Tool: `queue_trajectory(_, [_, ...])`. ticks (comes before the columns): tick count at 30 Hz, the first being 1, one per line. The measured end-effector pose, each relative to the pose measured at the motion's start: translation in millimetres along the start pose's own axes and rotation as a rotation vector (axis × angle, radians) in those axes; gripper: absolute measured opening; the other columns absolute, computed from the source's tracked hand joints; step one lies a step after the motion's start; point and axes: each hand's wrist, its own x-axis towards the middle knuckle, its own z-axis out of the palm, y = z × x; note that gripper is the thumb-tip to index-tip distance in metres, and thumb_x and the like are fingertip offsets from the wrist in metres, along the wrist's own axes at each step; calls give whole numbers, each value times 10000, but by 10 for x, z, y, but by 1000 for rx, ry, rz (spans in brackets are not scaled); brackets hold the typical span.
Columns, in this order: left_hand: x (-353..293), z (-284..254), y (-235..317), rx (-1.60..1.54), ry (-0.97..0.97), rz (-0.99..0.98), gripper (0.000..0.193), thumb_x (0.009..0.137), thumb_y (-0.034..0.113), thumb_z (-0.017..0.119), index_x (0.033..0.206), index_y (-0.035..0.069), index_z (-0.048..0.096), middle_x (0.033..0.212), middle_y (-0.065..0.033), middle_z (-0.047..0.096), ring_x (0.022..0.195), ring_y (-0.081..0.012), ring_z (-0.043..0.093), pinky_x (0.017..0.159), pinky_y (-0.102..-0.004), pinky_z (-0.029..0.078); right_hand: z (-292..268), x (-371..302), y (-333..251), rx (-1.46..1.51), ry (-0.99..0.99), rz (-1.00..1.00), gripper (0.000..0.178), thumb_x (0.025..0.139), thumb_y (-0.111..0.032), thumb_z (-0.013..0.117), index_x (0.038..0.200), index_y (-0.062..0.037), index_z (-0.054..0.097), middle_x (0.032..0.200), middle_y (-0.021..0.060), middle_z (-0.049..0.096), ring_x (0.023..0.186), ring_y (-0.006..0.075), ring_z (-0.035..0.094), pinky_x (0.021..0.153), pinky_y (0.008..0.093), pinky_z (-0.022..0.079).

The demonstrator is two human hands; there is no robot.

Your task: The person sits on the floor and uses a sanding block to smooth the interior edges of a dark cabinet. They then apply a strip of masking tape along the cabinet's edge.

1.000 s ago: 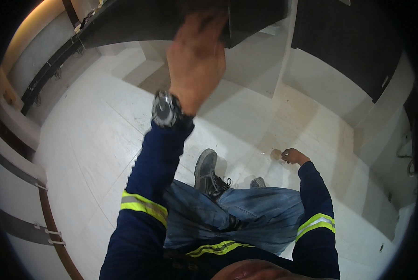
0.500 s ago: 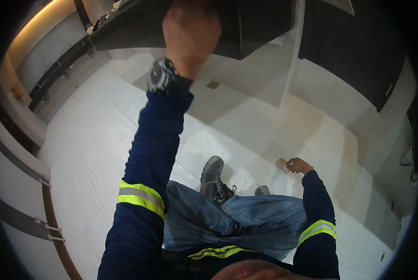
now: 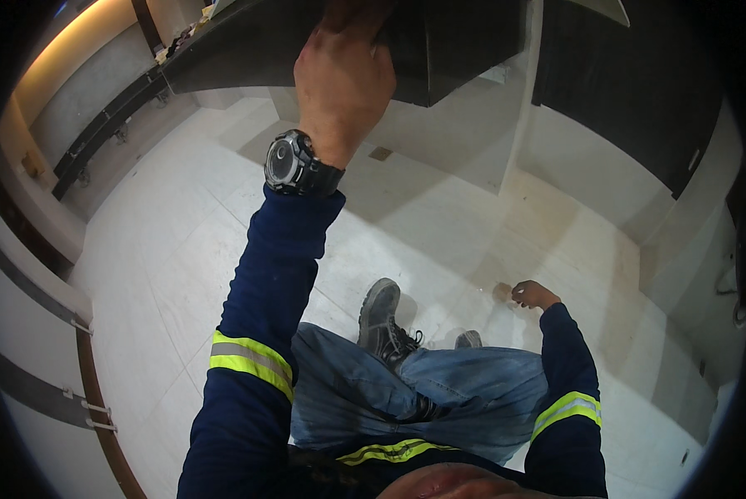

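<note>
My left hand (image 3: 344, 96) reaches far forward against a dark glossy panel (image 3: 464, 50). Its back faces up and the fingers look bent and pressed together, their tips lost in shadow at the top edge. What it holds, if anything, is hidden. A black watch (image 3: 289, 162) circles that wrist. Low on the right, my right hand (image 3: 537, 294) hangs above the pale floor with its fingers curled. Whether a small thing is between them I cannot make out. A tan patch (image 3: 503, 291) shows beside its fingertips; its kind is unclear.
Pale tiles (image 3: 173, 208) cover the floor, with a small brownish square drain (image 3: 380, 153) below the panel. A light partition (image 3: 518, 108) stands right of the panel, then another dark panel (image 3: 631, 91). My boot (image 3: 381, 320) rests on the tiles. White doors with handles (image 3: 98, 416) line the left.
My left hand and watch have come slightly down, toward me, and the hand is less blurred. My right hand has stayed almost in place.
</note>
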Motion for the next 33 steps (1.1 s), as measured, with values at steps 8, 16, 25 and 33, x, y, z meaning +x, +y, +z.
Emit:
queue_trajectory(8, [292, 119, -327, 9, 50, 55, 401, 826, 23, 579, 1205, -12, 704, 1178, -266, 691, 1038, -443, 676, 893, -477, 560, 7, 8, -6, 60, 12, -61, 376, 897, -285, 716, 1181, -39, 723, 852, 89, 741, 697, 177, 682, 612, 323, 560])
queue_trajectory(16, [-233, 95, -121, -68, -22, -20, 471, 801, -27, 535, 1245, -5, 690, 1269, -275, 653, 1139, -466, 621, 1014, -487, 509, 36, 70, 103, 9, -6, -43, 366, 931, -246, 686, 1226, -32, 711, 978, 109, 763, 791, 195, 732, 688, 340, 599])
queue_trajectory(25, [-791, 47, 499, -377, -141, 6, 513, 833, -53, 585, 1317, 81, 688, 1235, -153, 657, 1118, -378, 626, 963, -456, 513, -697, -955, -2112, 711, 449, -889, 371, 1064, -393, 574, 1127, -35, 649, 1130, 104, 721, 1049, 193, 687, 894, 345, 544])
queue_trajectory(33, [-863, 398, 862, -447, -130, 69, 645, 755, -1, 662, 1397, 23, 609, 1369, -161, 582, 1271, -388, 520, 1072, -475, 435, -910, -2214, -3560, 1022, 465, -1288, 304, 965, -254, 749, 1117, -60, 572, 974, 45, 627, 961, 109, 615, 849, 283, 530])
